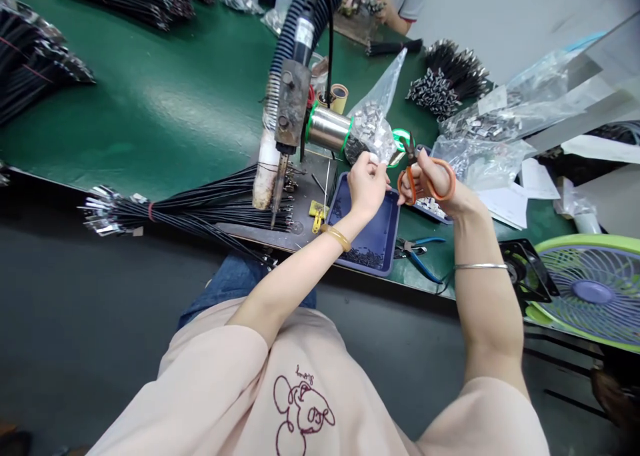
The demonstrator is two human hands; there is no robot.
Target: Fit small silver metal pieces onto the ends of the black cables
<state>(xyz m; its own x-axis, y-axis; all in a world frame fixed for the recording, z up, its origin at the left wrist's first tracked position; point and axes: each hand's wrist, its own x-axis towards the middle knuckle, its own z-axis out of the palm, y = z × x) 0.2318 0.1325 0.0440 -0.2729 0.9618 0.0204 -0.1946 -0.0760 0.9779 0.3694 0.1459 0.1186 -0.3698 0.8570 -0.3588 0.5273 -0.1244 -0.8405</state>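
"What's the biggest thing in front of you?"

"The green surface (165, 109), stretching from the upper left of the frame to the right."

"And on it, going down in size?"

"A round green-and-purple fan (593, 293) at the right edge; a bundle of black cables (200, 209) left of centre, tied with a red band; then a blue tray (375, 236) near the middle, dark bits in its lower end."

"The bag?"

"My clear bag (373, 123) is just above centre, slanting to the upper right, small silvery pieces inside."

"What are your hands doing?"

"My left hand (370, 179) is pinching the bag's lower end. My right hand (431, 179) grips the orange-handled scissors (411, 153), right of the bag, blades pointing up. I can't tell how far apart the blades are."

"Anything smaller?"

"A spool of silvery wire (327, 128), left of the bag."
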